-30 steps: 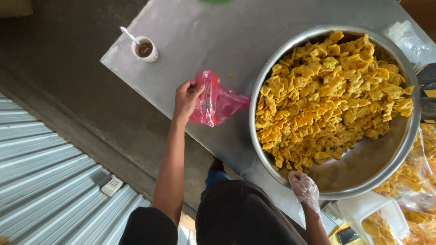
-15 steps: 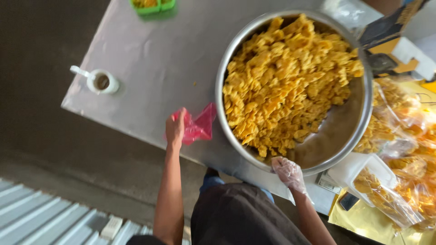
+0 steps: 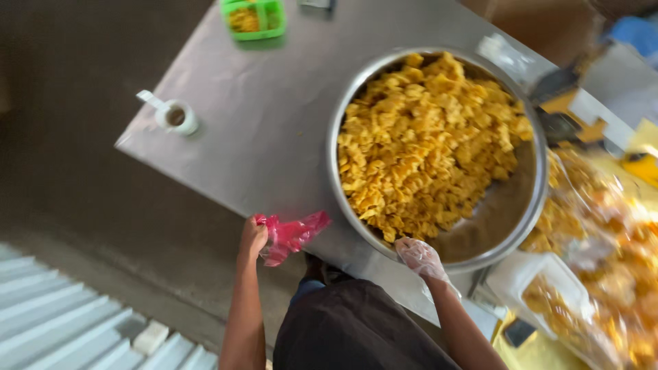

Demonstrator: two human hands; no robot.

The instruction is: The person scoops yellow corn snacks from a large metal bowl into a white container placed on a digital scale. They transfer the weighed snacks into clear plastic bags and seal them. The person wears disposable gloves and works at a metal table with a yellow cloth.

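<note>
While gripped left point(image 3: 251, 238), bag point(image 3: 291, 235) hangs.

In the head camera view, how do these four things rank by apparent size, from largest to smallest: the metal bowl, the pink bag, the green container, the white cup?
1. metal bowl
2. pink bag
3. green container, partly cut off by the top edge, so its rank is unsure
4. white cup

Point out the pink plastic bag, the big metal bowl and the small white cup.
pink plastic bag point(image 3: 291, 235), head view, crumpled middle.
big metal bowl point(image 3: 508, 205), head view, bare inner wall.
small white cup point(image 3: 177, 117), head view, its opening.
</note>
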